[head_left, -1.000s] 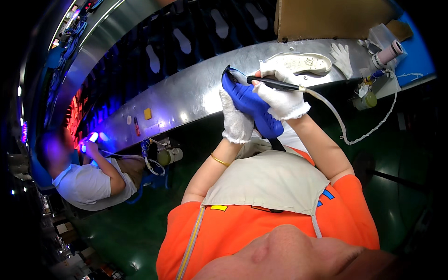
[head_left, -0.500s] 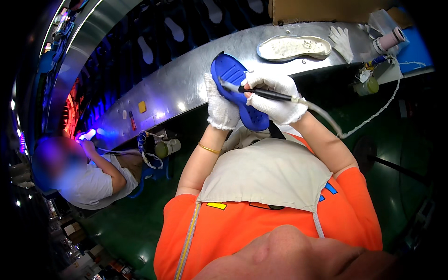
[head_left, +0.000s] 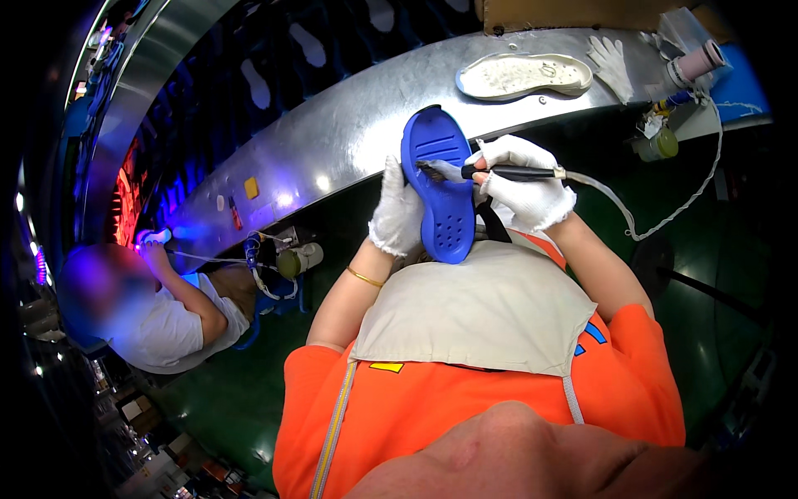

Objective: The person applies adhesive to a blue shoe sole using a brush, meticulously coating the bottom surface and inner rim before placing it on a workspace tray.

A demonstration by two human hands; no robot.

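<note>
Bench (head_left: 324, 137): curved metal surface, running from the left to the upper right. Cardboard panel (head_left: 573, 15): stands along the far edge, toward the right end. White sole (head_left: 524, 76): lies flat between the far and near edges, in front of the panel. Blue sole (head_left: 445, 200): held raised at the near edge; the ribbed end overlaps that edge in view, and the perforated end points toward the apron (head_left: 474, 320). Left hand (head_left: 396, 214): gloved, gripping the blue sole along its left side; some fingers are hidden. Right hand (head_left: 528, 198): gloved with bare fingertips, pinching the black handle of a brush (head_left: 517, 173); the bristles rest on the blue sole beside the ribs. Loose glove (head_left: 612, 71): lies right of the white sole, fingers toward the far edge. Yellow block (head_left: 251, 188): lies on the left part, between both edges.
</note>
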